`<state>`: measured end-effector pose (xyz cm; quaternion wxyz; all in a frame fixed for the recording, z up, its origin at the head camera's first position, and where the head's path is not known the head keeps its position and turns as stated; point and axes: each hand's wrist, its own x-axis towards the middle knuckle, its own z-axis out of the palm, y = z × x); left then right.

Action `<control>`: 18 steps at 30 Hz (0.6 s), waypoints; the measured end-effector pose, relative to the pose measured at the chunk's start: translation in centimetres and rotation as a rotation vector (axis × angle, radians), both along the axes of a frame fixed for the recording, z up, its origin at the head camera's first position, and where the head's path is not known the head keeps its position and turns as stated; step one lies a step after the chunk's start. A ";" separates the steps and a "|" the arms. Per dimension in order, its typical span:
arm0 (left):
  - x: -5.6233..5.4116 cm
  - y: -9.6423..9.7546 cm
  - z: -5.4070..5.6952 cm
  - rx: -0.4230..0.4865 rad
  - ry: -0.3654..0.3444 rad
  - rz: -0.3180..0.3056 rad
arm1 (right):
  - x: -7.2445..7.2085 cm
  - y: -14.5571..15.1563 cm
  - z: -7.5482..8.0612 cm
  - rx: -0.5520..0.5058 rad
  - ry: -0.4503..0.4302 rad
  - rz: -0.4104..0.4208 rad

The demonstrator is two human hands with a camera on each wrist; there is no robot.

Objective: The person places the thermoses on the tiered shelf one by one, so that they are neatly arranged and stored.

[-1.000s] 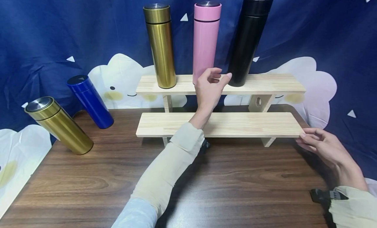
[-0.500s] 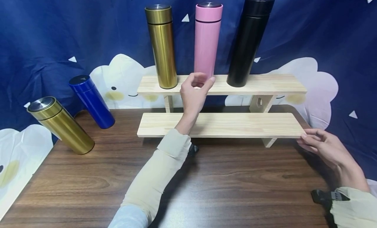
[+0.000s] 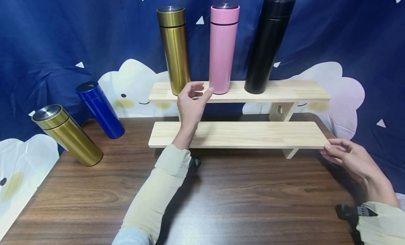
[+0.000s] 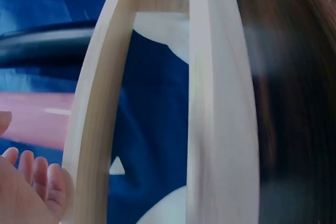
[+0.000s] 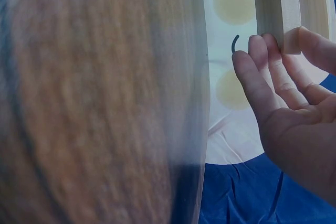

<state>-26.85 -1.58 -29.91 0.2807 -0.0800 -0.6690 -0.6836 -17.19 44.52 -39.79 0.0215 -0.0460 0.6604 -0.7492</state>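
My left hand [image 3: 191, 106] is at the front edge of the upper shelf [image 3: 297, 90], its fingers loosely bent around nothing. It sits between a gold thermos bottle [image 3: 174, 51] and a pink thermos bottle [image 3: 224, 55], both upright on that shelf, and covers the gold one's base. A black thermos bottle [image 3: 269, 48] stands to their right. In the left wrist view, the pink bottle [image 4: 37, 116] lies just beyond the fingers. My right hand [image 3: 357, 160] pinches the right end of the wooden rack's lower shelf [image 3: 253, 134], thumb above, fingers below, as the right wrist view confirms.
On the brown table [image 3: 246, 192], left of the rack, a second gold thermos bottle [image 3: 69, 136] and a blue thermos bottle [image 3: 100, 109] stand near the edge. Behind everything hangs a blue curtain [image 3: 104, 30] with white clouds.
My left hand has moved left along the upper shelf, from between the pink and black bottles to between the gold and pink ones. My right hand keeps its hold on the rack.
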 end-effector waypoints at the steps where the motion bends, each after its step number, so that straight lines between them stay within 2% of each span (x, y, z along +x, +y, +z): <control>1: 0.0 -0.3 -0.1 0.002 -0.001 0.000 | 0.0 0.0 0.0 0.005 -0.001 -0.004; 8: 0.1 -2.9 -0.8 0.034 0.012 0.042 | 0.1 -0.2 -0.1 0.002 -0.013 -0.003; 18: 0.1 -5.8 -0.6 0.089 -0.021 0.100 | 0.1 -0.1 0.0 0.003 0.003 0.004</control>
